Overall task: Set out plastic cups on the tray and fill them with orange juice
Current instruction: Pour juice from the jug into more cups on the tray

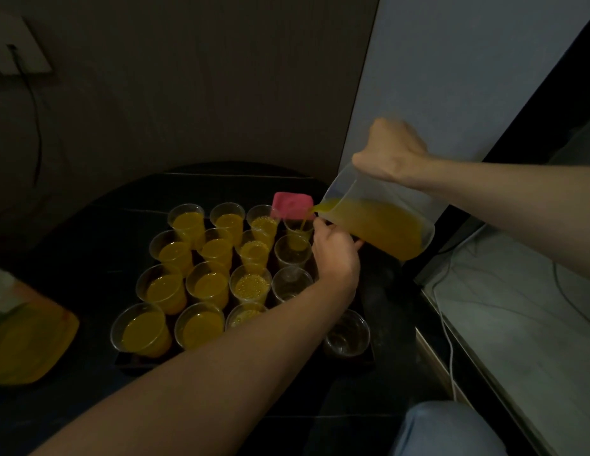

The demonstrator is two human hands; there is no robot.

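A dark tray [135, 362] on the black table holds rows of clear plastic cups. Several cups [195, 283] on the left are full of orange juice. The right column has an empty near cup [347, 334] and further clear ones [292, 281]. My right hand [390, 153] grips the handle of a translucent jug [382, 222], tilted left, and a thin stream of juice falls from its spout into the far right cup [298, 227]. My left hand [336, 255] is under the jug's spout end, its fingers against the jug's lower edge beside that cup.
A pink lid or cloth [292, 205] lies behind the far cups. A yellow tray [30, 343] sits at the left edge. A wall stands close behind the table. A grey ledge [517, 324] with white cables runs along the right.
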